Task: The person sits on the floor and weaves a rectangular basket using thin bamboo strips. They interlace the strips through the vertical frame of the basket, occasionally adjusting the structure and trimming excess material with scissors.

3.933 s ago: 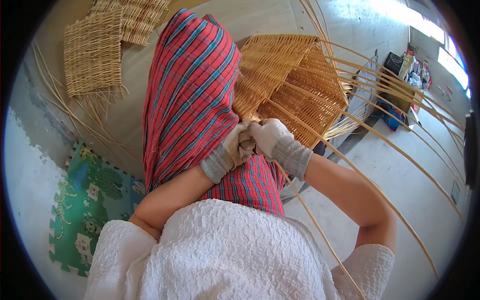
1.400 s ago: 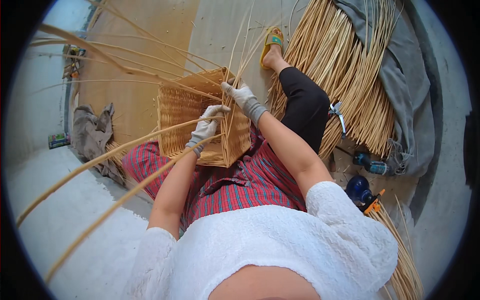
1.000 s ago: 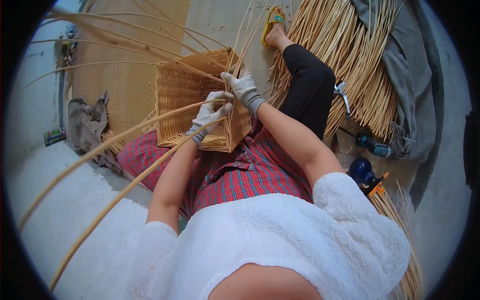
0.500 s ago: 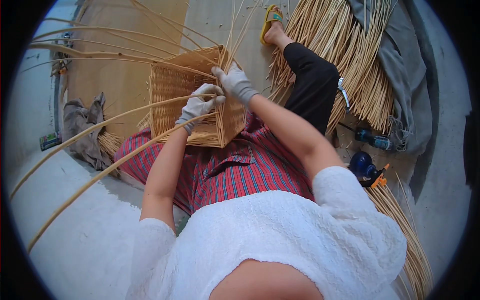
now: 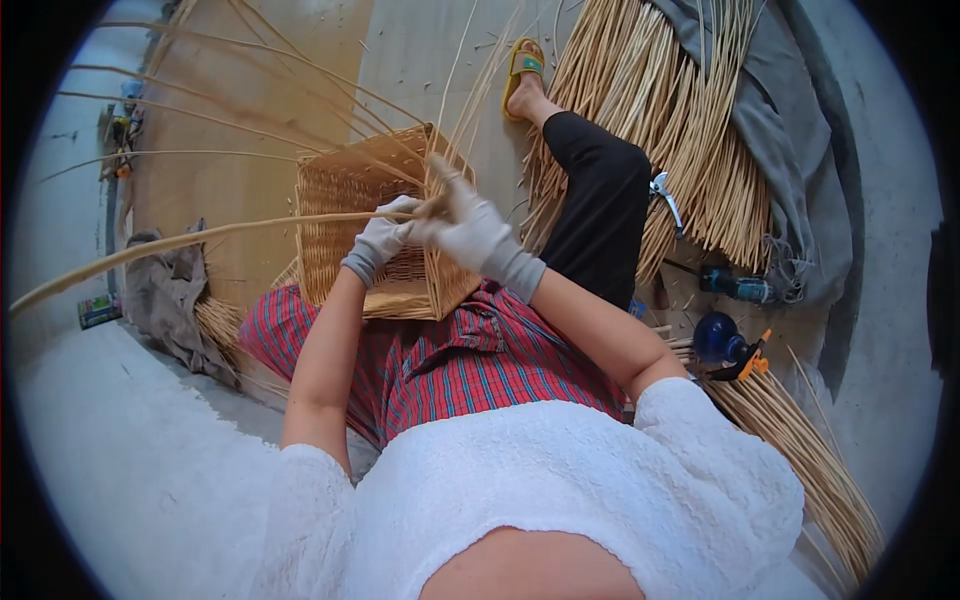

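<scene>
wicker basket (image 5: pixel 385 235) rests on your lap, its rim in both gloved hands. your left hand (image 5: pixel 380 240) now pinches a long cane (image 5: pixel 200 240), and your right hand (image 5: pixel 470 230) has shifted over, fingers spread, pressing the rim beside it.

On my lap: wicker basket (image 5: pixel 375 235), rods fanning up and left.
At its near rim: my left hand (image 5: pixel 380 238) beside my right hand (image 5: pixel 470 232).
Right of my leg: rod bundle (image 5: pixel 665 120), pruning shears (image 5: pixel 664 195) on it.
Far left: crumpled cloth (image 5: pixel 165 290).
</scene>
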Motion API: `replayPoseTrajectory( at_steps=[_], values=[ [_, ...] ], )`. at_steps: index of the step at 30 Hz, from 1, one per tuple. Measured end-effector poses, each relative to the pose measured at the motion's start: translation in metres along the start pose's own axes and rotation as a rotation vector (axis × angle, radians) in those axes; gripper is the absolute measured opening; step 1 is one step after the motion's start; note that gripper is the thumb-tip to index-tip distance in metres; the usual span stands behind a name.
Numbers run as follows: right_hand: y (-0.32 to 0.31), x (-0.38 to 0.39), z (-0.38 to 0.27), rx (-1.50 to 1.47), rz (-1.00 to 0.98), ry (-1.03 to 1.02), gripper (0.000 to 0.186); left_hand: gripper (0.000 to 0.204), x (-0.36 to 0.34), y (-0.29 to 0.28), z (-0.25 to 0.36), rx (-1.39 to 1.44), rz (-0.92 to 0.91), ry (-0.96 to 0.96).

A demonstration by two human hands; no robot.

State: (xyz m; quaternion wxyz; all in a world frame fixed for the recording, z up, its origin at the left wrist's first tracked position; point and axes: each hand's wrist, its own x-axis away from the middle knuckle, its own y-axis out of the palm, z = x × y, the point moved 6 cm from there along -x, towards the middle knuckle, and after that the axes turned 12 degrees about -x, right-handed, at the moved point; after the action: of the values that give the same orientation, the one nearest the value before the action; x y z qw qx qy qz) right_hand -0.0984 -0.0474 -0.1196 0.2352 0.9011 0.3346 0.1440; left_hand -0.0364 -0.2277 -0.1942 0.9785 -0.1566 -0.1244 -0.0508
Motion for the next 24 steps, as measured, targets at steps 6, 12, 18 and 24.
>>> replayPoseTrajectory(
  at_steps=[6,12,18,24],
  values=[
    [0.021,-0.036,-0.026,0.953,-0.030,-0.434,0.062,0.050,0.003,-0.001,0.007,0.317,-0.072,-0.228],
    [0.008,-0.091,-0.044,1.079,-0.682,-0.115,0.059,0.052,-0.005,0.006,0.035,-0.012,0.050,-0.059],
    [-0.034,-0.143,-0.084,0.491,-0.192,-0.304,0.026,0.017,-0.012,-0.002,0.022,0.099,0.375,-0.131],
    [-0.082,-0.182,-0.019,1.486,-0.169,-0.303,0.033,0.029,-0.022,0.003,0.039,-0.101,0.296,0.080]
  ],
)
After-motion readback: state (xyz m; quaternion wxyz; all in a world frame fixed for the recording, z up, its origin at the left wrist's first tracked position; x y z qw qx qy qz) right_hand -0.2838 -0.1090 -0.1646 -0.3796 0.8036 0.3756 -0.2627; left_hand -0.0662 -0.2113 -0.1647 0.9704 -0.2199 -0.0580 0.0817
